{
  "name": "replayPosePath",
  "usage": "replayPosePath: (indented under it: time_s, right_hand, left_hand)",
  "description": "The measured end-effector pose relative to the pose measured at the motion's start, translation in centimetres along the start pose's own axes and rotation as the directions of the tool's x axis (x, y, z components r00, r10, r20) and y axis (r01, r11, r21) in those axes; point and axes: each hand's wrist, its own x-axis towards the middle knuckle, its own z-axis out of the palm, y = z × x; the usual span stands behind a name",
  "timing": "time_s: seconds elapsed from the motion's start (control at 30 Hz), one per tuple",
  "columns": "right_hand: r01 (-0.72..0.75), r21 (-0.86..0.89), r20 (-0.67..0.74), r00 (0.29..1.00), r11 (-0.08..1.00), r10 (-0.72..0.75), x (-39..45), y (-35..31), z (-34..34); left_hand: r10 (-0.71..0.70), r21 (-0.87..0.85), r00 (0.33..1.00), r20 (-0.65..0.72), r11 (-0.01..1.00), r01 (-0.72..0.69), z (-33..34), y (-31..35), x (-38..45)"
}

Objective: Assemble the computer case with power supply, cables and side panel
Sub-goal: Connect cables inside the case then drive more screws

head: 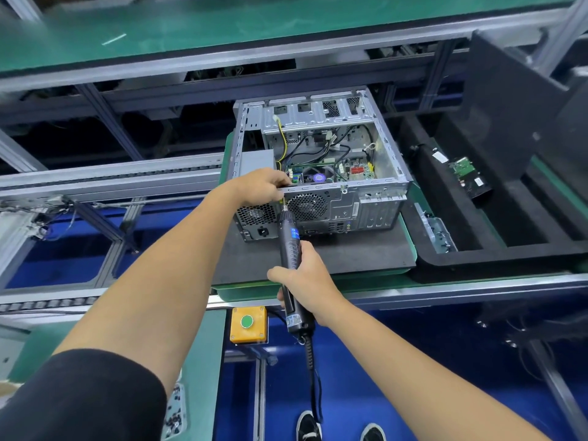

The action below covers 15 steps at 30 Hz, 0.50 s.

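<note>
An open grey computer case (378, 198) lies on a black mat, its rear panel facing me and the motherboard (346, 170) and cables visible inside. The grey power supply (256, 162) sits in the case's left rear corner. My left hand (264, 186) grips the top rear edge of the case above the power supply's grille. My right hand (305, 278) grips a black electric screwdriver (290, 246), whose tip is against the rear panel between the power supply grille and the round fan grille. A dark side panel (506, 100) leans at the right.
The case's mat rests on a green pallet (409, 218) on a conveyor line. A black foam tray (496, 249) to the right holds a circuit board and a metal bracket. A yellow box with a green button (248, 323) is mounted below the conveyor's front rail. My shoes show on the blue floor.
</note>
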Motion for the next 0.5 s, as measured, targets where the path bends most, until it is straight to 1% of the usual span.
replayPosePath:
  time_s: [0.13,0.27,0.37,0.5]
  right_hand:
    - [0.003,-0.002,0.003,1.0,1.0,-0.003,-0.03,-0.05,0.09]
    - [0.005,-0.018,-0.006,1.0,1.0,-0.005,0.02,0.17,0.23]
    - [-0.005,-0.028,-0.006,1.0,1.0,0.004,-0.07,0.12,0.09]
    - [-0.019,0.038,0.032,0.999,0.999,0.018,-0.26,-0.05,-0.54]
  left_hand:
    - [0.048,0.072,0.999,-0.017,0.996,-0.047,-0.17,-0.21,-0.21]
    - [0.062,0.086,0.998,-0.018,0.994,-0.061,-0.16,-0.27,-0.17]
    - [0.056,0.051,0.998,-0.015,0.997,-0.055,-0.19,-0.23,-0.2]
    - [0.044,-0.022,0.999,0.001,0.999,-0.044,-0.21,-0.42,-0.02]
